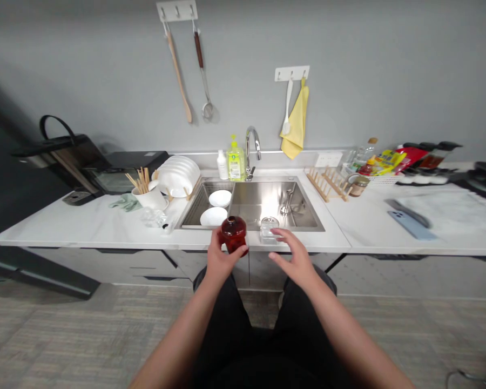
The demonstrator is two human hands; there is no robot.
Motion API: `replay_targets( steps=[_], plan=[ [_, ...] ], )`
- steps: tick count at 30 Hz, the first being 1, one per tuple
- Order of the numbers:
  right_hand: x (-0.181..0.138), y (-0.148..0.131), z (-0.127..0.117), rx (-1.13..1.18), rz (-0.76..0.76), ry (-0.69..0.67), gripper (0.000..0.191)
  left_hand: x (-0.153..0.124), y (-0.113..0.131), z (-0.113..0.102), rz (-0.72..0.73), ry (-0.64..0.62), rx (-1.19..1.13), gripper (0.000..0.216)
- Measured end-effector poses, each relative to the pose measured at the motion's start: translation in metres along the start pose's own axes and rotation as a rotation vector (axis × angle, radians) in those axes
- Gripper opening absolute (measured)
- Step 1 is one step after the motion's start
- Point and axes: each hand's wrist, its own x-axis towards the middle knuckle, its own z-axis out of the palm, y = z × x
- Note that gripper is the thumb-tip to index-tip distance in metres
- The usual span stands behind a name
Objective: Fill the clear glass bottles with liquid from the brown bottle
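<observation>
My left hand (220, 260) is wrapped round a dark red, see-through bottle (234, 231) with a short narrow neck, held upright above the counter's front edge. On the counter strip before the sink stands a small clear glass (268, 231). Beside it on the right is my right hand (297, 260), its thumb and fingers spread apart. The fingertips overlap the glass's right side in view; I cannot tell whether they touch it. Behind both hands lies the steel sink (263, 201), with a white bowl (214, 217) and another white bowl (220, 198) in its left part.
A chrome faucet (249, 151), green soap bottle (235, 163) and white bottle (222, 165) stand behind the sink. White plates (180, 173) and a chopstick holder (149, 199) are at left. To the right are a wooden rack (328, 183), a jar (359, 186) and a phone (412, 225).
</observation>
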Motion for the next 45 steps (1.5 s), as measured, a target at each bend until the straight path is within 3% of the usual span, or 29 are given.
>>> replay_targets(
  steps=[3,7,10,12,14,16,17,19,21,24,30,33,35,38,42,45],
  plan=[
    [0.0,-0.031,0.028,0.119,0.004,-0.11,0.089,-0.021,0.032,0.012,0.077,-0.109,0.024,0.088],
    [0.005,-0.047,0.047,0.072,0.08,-0.085,0.088,-0.035,0.056,0.015,0.146,-0.201,0.094,0.079],
    [0.004,-0.046,0.045,0.049,0.132,-0.038,0.081,-0.03,0.053,-0.004,0.204,-0.393,0.027,0.087],
    [0.001,-0.042,0.041,0.053,0.163,-0.016,0.083,-0.012,0.039,-0.032,0.149,-0.478,-0.041,0.085],
    [-0.002,-0.038,0.037,0.062,0.184,0.004,0.085,0.016,0.018,-0.071,-0.002,-0.322,0.021,0.064],
    [-0.004,-0.034,0.034,0.077,0.193,0.01,0.084,0.05,-0.005,-0.117,-0.168,-0.008,0.401,0.047],
    [-0.004,-0.033,0.033,0.084,0.196,0.006,0.084,0.066,-0.016,-0.14,-0.217,0.087,0.507,0.045],
    [-0.004,-0.032,0.032,0.088,0.207,-0.006,0.082,0.091,-0.033,-0.18,-0.267,0.206,0.647,0.042],
    [-0.004,-0.034,0.032,0.081,0.22,-0.026,0.082,0.105,-0.047,-0.207,-0.299,0.261,0.758,0.043],
    [-0.002,-0.037,0.033,0.06,0.227,-0.057,0.078,0.109,-0.065,-0.222,-0.332,0.261,0.859,0.047],
    [-0.009,-0.04,0.026,0.019,0.202,-0.059,0.074,0.109,-0.098,-0.213,-0.31,0.207,1.096,0.057],
    [-0.02,-0.031,0.002,-0.039,0.206,-0.024,0.077,0.108,-0.109,-0.211,-0.325,0.207,1.13,0.056],
    [-0.028,-0.018,-0.027,-0.092,0.232,0.046,0.081,0.106,-0.112,-0.211,-0.33,0.229,1.144,0.056],
    [-0.037,0.018,-0.088,-0.172,0.305,0.188,0.082,0.101,-0.111,-0.212,-0.3,0.299,1.113,0.058],
    [-0.037,0.084,-0.185,-0.408,0.438,0.457,0.085,0.096,-0.103,-0.211,-0.235,0.393,1.012,0.056],
    [-0.029,0.13,-0.244,-0.515,0.557,0.618,0.084,0.097,-0.093,-0.208,-0.233,0.408,0.977,0.052]
  ],
)
